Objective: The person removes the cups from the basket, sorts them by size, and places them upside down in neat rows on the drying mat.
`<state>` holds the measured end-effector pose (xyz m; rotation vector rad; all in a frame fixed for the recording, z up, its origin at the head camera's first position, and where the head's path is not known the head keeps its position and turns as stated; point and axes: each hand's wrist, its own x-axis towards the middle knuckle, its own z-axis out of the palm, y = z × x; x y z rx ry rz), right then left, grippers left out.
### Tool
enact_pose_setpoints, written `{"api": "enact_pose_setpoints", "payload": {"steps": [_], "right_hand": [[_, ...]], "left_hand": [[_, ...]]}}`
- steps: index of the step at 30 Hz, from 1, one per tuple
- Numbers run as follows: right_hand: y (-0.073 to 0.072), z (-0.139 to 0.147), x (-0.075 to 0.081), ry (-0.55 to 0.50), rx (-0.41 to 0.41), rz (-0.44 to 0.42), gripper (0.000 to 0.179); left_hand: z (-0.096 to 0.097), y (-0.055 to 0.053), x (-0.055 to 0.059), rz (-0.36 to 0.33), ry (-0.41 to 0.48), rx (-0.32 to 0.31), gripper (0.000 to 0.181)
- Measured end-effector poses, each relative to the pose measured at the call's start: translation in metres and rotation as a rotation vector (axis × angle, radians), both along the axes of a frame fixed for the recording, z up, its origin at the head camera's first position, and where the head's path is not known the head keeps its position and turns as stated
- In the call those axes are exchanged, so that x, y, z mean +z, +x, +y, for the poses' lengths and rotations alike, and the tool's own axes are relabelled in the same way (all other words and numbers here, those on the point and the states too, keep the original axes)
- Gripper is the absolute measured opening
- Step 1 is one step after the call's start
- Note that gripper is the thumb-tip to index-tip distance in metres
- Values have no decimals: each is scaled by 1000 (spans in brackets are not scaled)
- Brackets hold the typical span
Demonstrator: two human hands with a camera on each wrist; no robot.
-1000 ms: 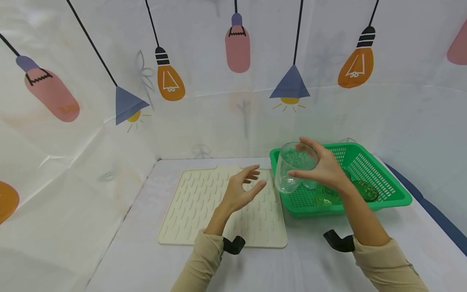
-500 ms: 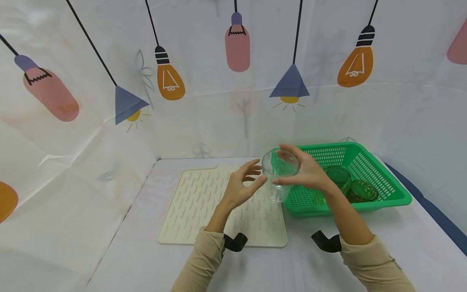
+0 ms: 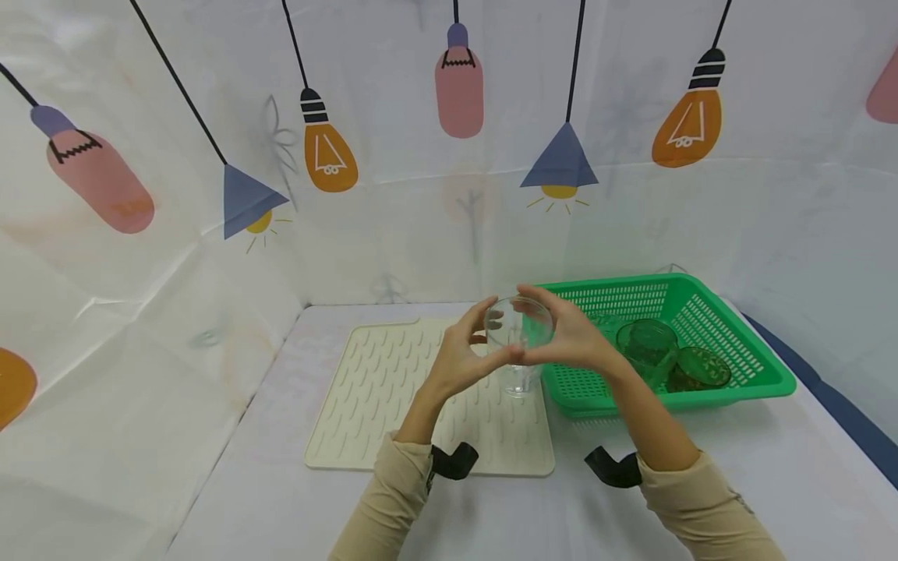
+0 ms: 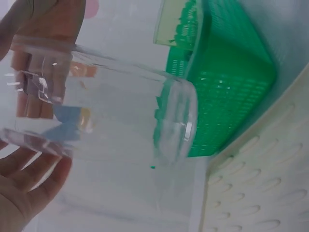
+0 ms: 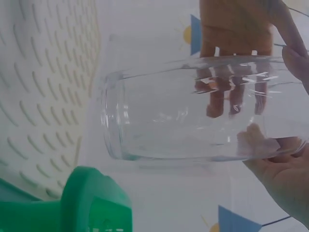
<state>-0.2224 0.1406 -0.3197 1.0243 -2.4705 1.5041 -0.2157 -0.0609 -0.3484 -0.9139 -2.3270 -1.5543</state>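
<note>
A clear drinking glass (image 3: 515, 331) is held up between both hands, above the right part of the cream ridged mat (image 3: 379, 405), rim up and base down. My left hand (image 3: 457, 357) holds its left side, fingers curved behind the rim and thumb across the front. From the right, my right hand (image 3: 571, 336) grips the same glass near the rim, its thumb meeting the left thumb. In the left wrist view the bare lower wall and thick base of the glass (image 4: 125, 111) point away from the fingers.
A green perforated basket (image 3: 754, 382) stands right of the mat. Inside sit a tumbler (image 3: 647, 347) and a patterned glass dish (image 3: 700, 368). A yellowish square-edged piece (image 4: 175, 21) shows at the basket in the left wrist view. A lamp-printed sheet (image 3: 421, 226) hangs behind.
My right hand has carried the glass left from over the basket to the left hand. The left hand, nearly still, has come to hold it too.
</note>
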Motion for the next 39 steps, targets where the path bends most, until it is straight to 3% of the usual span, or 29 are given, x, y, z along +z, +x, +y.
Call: {"api": "enact_pose_setpoints", "payload": {"steps": [9,12,21,29,32,39], "right_hand": [[4,-15,-7,21,-9,71,91],[6,-16,-8,19,-17,84,91],[7,-8,-2,-29,48,-36,94],[11,-3,7,11,166,-69,103],[11,-4,7,38,158,-29,101],[11,-7,6,102,113,51,103]], "left_hand": [[-3,3,12,-124,-89,-6,95],[-6,3,13,-143,-102,-34,96],[-19,-2,7,-161,51,-201,92],[-18,2,3,-151,46,-189,87],[-16,2,5,-125,13,-165,88],[-7,6,16,-81,-138,-39,86]]}}
